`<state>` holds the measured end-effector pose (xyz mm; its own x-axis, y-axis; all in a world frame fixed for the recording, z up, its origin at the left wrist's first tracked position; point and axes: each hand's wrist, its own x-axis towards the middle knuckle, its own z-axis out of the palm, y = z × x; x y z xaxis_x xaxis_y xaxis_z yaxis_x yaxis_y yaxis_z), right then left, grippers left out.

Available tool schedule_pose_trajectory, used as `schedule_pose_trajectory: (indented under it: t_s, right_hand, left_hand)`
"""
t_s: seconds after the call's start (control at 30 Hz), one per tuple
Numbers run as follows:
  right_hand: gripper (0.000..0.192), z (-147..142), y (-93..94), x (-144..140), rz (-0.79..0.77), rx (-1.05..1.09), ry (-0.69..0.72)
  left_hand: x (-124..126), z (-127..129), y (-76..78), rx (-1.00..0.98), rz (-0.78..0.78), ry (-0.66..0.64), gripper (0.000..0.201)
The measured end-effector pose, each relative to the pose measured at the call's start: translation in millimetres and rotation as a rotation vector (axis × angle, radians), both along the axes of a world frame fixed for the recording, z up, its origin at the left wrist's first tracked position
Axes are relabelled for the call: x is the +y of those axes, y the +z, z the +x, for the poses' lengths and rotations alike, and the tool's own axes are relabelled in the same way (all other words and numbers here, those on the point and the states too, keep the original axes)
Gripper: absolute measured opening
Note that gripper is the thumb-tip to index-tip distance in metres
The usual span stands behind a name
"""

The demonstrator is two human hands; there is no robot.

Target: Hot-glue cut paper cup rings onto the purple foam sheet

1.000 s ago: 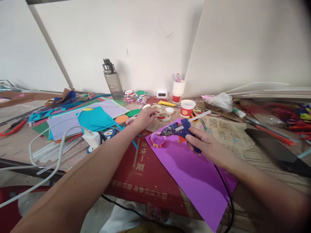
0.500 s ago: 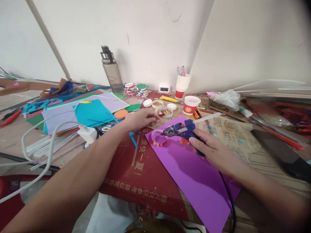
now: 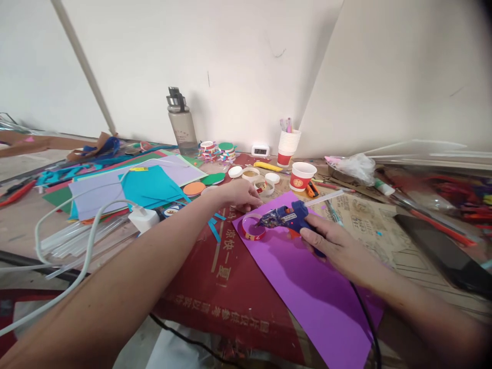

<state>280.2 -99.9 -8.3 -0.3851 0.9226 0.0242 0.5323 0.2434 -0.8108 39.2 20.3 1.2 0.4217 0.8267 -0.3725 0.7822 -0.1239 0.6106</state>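
The white wall (image 3: pixel 238 61) closes the far side; the red cardboard (image 3: pixel 249 287) covers the near middle of the table; the purple sheet (image 3: pixel 319 302) lies partly over its right edge, angled from far left to near right. The pile of coloured paper (image 3: pixel 151 187) lies at left; the bottle (image 3: pixel 183 128) stands upright at far left, near the wall; the black phone (image 3: pixel 434 246) lies flat at right.

The right hand (image 3: pixel 334 243) grips the glue gun (image 3: pixel 286 216) above the purple sheet, fingers closed around the handle; the nozzle points left, at the paper ring; contact between nozzle and ring cannot be determined. The left hand (image 3: pixel 240 193) is just beyond the ring, back upward, fingers partly bent and pointing right; whether they hold anything cannot be determined.

The cup stack (image 3: pixel 288 146) stands at far middle, pens upright in its top; the single cup (image 3: pixel 302 179) stands nearer and slightly right. The paper ring (image 3: pixel 253 237) rests on the far left corner of the purple sheet; the small clock (image 3: pixel 260 150) stands against the wall, left of the cup stack.
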Motion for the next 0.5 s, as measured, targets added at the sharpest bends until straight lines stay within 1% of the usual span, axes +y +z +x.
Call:
schedule_pose_trajectory:
  t_s: [0.13,0.27,0.4,0.5]
  right_hand:
    - [0.034,0.8,0.3,0.8,0.044,-0.036,-0.002]
    - [0.032,1.4,1.7,2.1,0.033,-0.027,0.002]
    - [0.03,2.1,2.7,2.8,0.048,-0.009,0.023]
    - [0.03,3.8,2.5,3.6,0.024,0.0,0.032]
  left_hand:
    - [5.0,9.2,0.0,0.093,0.055,-0.017,0.031]
    - [9.5,20.2,-0.4,0.163,0.08,-0.001,0.035]
    - [11.3,28.4,0.4,0.148,0.107,-0.015,0.025]
    - [9.9,28.6,0.3,0.085,0.101,0.037,0.017]
